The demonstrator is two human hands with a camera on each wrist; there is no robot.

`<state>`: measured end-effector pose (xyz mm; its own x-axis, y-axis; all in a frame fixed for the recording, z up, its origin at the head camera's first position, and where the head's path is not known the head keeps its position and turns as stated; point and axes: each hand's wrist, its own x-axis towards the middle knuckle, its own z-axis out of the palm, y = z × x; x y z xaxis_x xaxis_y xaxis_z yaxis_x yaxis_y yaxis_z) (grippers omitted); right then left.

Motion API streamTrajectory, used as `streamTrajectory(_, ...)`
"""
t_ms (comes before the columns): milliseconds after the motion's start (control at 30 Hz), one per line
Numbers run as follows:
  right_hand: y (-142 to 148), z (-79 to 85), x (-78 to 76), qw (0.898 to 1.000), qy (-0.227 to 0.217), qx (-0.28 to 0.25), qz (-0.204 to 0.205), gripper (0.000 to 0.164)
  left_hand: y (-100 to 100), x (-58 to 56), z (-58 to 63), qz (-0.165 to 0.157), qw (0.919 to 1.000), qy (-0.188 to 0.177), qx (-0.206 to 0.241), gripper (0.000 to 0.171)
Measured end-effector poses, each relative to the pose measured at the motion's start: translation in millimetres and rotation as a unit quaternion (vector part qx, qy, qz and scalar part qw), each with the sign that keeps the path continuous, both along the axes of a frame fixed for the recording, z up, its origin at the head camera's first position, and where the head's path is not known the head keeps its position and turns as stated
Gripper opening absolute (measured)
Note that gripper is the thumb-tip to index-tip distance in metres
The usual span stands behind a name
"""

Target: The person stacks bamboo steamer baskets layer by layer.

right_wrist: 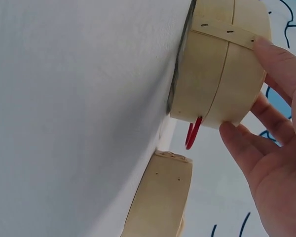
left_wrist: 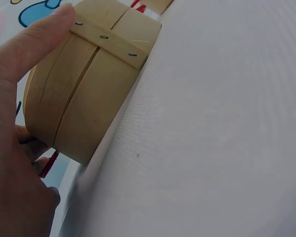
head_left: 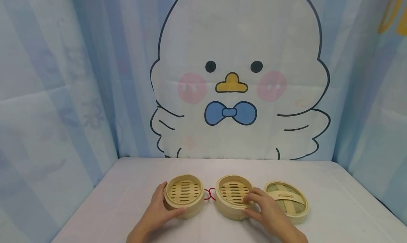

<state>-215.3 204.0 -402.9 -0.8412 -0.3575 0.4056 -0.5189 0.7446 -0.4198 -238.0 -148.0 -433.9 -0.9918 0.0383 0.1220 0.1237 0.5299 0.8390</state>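
Observation:
Two round bamboo steamer baskets with slotted bases stand side by side on the table. My left hand (head_left: 157, 206) holds the left steamer basket (head_left: 185, 192), thumb along the front wall and fingers round its far left side. The left wrist view shows the thumb near the stapled strip of this basket (left_wrist: 96, 79). My right hand (head_left: 268, 211) grips the right steamer basket (head_left: 233, 190) by its right side. In the right wrist view, thumb and fingertips touch the wall of that basket (right_wrist: 227, 69). Red cord loops (head_left: 210, 193) stick out between the two baskets.
A bamboo steamer lid (head_left: 287, 200) with a woven top and strap handle lies to the right, just behind my right hand. The white-covered table (head_left: 127, 186) ends at a cloth backdrop (head_left: 235, 140) with a cartoon bird. Striped cloth hangs on both sides.

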Motion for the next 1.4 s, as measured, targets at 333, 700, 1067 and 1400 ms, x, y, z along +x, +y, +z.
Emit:
streamTrajectory(333,-3.5,-1.1,-0.5,0.998,0.048,-0.037,0.017,0.023,-1.7,-0.7,0.1,0.003,1.0000,0.000,-0.002,0.121)
streamTrajectory(700,-9.8,-3.2,-4.6,0.981,0.180,-0.064,0.044,0.036,-3.5,-2.0,-1.7,0.013,0.9999,-0.011,0.000,0.120)
streamTrajectory(1067,-21.5,14.1,-8.9,0.978,0.192,-0.076,0.024,0.038,-2.8,-2.5,-4.3,0.018,0.9998,0.000,0.007,0.119)
streamTrajectory(1400,-42.5,27.6,-17.0,0.976,0.188,-0.099,0.039,0.035,-2.4,-0.6,-1.6,0.021,0.9997,0.002,0.006,0.117)
